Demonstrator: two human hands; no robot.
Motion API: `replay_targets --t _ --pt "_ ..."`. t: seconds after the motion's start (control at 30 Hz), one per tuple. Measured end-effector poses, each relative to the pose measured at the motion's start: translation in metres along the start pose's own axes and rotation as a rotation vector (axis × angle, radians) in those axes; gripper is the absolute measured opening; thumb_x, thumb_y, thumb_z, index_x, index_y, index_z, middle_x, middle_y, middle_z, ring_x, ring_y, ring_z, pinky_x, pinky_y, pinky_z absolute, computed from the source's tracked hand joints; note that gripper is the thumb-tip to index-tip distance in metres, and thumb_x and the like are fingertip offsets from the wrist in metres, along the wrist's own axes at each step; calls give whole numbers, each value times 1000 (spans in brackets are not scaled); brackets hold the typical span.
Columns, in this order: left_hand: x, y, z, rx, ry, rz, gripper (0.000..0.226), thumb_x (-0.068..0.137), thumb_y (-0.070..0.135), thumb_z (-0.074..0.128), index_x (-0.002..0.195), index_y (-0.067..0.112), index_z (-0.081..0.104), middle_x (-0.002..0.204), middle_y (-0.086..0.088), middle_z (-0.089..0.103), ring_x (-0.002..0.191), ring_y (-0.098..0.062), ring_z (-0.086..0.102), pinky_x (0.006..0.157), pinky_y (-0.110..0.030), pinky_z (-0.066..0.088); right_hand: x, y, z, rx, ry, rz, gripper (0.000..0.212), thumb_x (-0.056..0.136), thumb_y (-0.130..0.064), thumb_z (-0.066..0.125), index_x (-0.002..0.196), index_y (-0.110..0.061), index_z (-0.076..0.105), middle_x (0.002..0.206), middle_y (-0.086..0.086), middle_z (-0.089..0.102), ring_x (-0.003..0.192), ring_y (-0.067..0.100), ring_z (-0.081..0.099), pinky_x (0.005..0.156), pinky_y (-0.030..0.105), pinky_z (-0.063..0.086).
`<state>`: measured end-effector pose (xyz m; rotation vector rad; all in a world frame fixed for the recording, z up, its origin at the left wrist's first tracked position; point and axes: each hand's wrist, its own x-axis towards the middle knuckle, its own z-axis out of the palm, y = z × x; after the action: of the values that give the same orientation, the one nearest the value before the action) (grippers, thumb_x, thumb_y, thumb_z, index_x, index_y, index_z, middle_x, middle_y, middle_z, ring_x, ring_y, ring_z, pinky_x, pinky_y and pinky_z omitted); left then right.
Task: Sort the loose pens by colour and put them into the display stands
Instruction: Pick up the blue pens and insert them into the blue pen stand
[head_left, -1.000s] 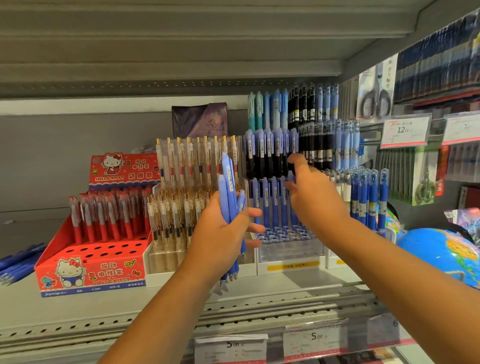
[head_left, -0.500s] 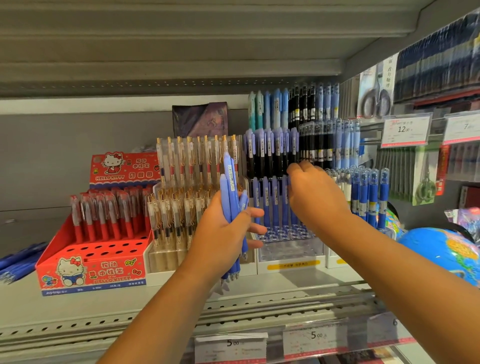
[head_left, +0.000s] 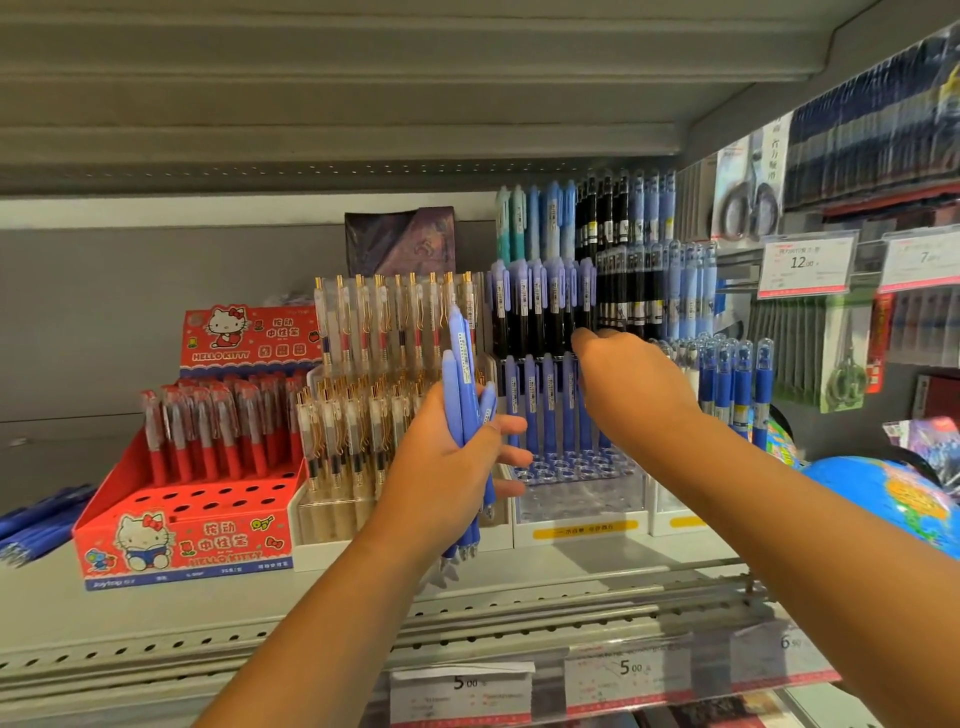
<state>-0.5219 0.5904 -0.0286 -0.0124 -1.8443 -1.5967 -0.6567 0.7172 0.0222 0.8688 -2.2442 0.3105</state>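
Slim matte-blue pens (head_left: 462, 374) sit bundled upright in the gripping left hand (head_left: 447, 467). The right hand (head_left: 634, 387) reaches the clear plastic, round-holed stand (head_left: 582, 467) on the shelf (head_left: 519, 571); its fingers are hidden, so its grip cannot be told.

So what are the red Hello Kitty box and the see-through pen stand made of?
Red Hello Kitty box: looks like printed cardboard, slightly glossy, with folded edges and punched holes. See-through pen stand: probably hard clear plastic; light glints on its transparent, perforated tiers.
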Motion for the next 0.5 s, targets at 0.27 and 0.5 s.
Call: replay_targets --t 0.27,0.5 --pt "0 2 0 -47 -10 46 31 98 12 55 125 24 46 96 -1 74 82 -27 73 62 -39 61 -13 -12 0 386 82 -54 30 95 -15 55 125 -14 57 129 5 48 67 8 51 67 32 43" --pt "-2 4 0 -16 2 95 38 100 15 54 129 37 43 100 -1 70 83 -18 73 62 -33 61 -26 -37 -14 1268 -349 -44 10 91 -20 67 92 -11 73 70 15 60 62 15 53 52 21 43"
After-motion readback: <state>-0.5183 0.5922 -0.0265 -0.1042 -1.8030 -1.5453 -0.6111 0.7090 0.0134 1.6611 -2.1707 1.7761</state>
